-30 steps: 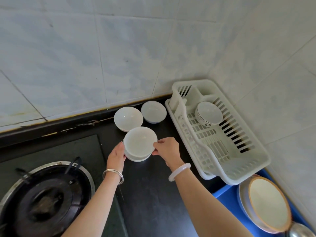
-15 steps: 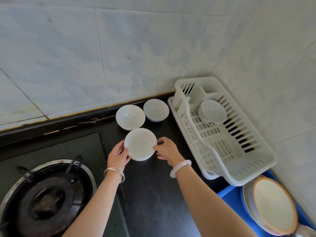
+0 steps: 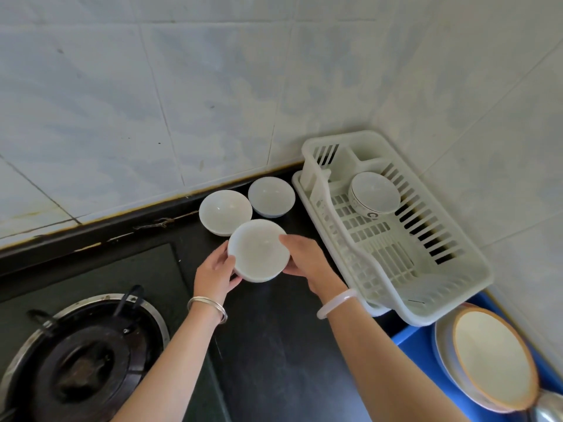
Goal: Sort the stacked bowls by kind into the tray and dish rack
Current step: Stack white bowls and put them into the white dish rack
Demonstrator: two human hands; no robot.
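Observation:
A stack of white bowls (image 3: 259,250) sits on the black counter in front of me. My left hand (image 3: 214,271) grips its left rim and my right hand (image 3: 306,260) grips its right side. Behind it stand two single white bowls, one on the left (image 3: 224,211) and a bluish-based one (image 3: 271,195) on the right. The white plastic dish rack (image 3: 432,287) sits to the right against the wall corner, with one patterned bowl (image 3: 374,192) in its far end. The blue tray (image 3: 417,345) lies at the lower right, partly out of view.
A gas burner (image 3: 82,357) with a black pan support fills the lower left. Stacked plates with a brown rim (image 3: 493,360) rest on the blue tray, and a metal object (image 3: 548,409) pokes in at the corner. Tiled walls close the back and right.
Both hands stayed on the bowl stack, which looks slightly raised and closer to me. The view shifted a little; the other bowls and rack have not moved.

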